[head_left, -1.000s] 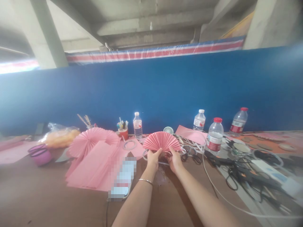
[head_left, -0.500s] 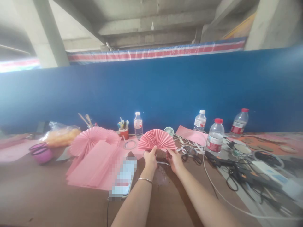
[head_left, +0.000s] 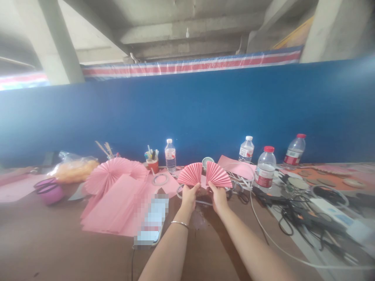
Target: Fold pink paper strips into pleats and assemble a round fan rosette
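While left fingers [head_left: 195, 188] and right fingers [head_left: 213, 187] pinch pleated fans [head_left: 219, 175] (one each), their bases are hidden.

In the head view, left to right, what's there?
Purple container, red cup, white-capped bottle, left hand holding pleated pink paper, right hand holding more pleated paper, second white-capped bottle, red-capped bottle, second red-capped bottle.

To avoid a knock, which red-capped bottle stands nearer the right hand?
The left red-capped bottle, closer to the right hand; the other red-capped bottle stands farther right and back, by the blue panel.
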### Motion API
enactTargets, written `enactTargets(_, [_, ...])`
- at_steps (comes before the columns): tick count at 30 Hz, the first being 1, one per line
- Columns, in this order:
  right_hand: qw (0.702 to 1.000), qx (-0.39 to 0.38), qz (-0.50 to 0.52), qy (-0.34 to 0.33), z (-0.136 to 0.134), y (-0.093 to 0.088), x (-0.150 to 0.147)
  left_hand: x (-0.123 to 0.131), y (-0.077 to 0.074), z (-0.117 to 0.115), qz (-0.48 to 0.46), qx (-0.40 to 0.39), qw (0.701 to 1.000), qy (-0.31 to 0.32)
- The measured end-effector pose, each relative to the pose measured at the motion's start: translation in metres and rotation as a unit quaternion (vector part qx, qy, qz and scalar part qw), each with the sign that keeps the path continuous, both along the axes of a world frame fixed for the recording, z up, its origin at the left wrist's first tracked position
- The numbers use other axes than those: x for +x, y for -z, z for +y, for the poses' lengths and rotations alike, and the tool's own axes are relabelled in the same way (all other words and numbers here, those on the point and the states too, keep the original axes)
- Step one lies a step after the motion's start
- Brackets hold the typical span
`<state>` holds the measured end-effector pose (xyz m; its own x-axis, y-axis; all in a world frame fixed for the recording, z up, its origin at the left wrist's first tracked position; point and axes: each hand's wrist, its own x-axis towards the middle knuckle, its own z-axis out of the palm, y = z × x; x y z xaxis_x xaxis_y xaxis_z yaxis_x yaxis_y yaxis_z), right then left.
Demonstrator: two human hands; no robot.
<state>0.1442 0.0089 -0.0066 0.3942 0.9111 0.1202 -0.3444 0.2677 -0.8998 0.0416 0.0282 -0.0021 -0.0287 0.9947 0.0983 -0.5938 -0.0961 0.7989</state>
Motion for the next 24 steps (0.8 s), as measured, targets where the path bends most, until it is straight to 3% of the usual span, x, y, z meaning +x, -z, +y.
enactTargets(2, [0.99,-0.015,-0.103,0.096,0.001,-0.001,0.011,-0.005,-0.002,0.003,-0.066,-0.021,0.997,-0.02])
enactTargets(4, [0.955,-0.03,-0.251,0.155,0.002,-0.001,0.021,-0.013,-0.004,0.006,-0.133,-0.041,0.99,-0.023])
enactTargets(9, [0.856,-0.084,-0.49,0.138,0.003,0.003,0.027,-0.035,-0.01,0.013,-0.256,-0.043,0.965,-0.026])
enactTargets(11, [0.821,-0.058,-0.548,0.15,0.001,0.003,0.025,-0.041,-0.012,0.015,-0.28,-0.041,0.959,-0.025])
enactTargets(15, [0.74,0.078,-0.629,0.225,-0.01,-0.007,0.015,-0.051,-0.013,0.019,-0.261,-0.044,0.964,-0.034])
enactTargets(17, [0.694,0.158,-0.667,0.218,-0.016,-0.012,0.007,-0.055,-0.013,0.021,-0.255,-0.043,0.965,-0.036])
enactTargets(20, [0.611,0.258,-0.739,0.116,-0.019,-0.013,-0.009,-0.058,-0.012,0.022,-0.233,-0.039,0.971,-0.045])
enactTargets(22, [0.574,0.234,-0.782,0.063,-0.017,-0.009,-0.016,-0.057,-0.011,0.021,-0.197,-0.034,0.978,-0.055])
enactTargets(24, [0.577,0.116,-0.805,0.081,-0.014,-0.003,-0.016,-0.055,-0.011,0.021,-0.164,-0.032,0.984,-0.06])
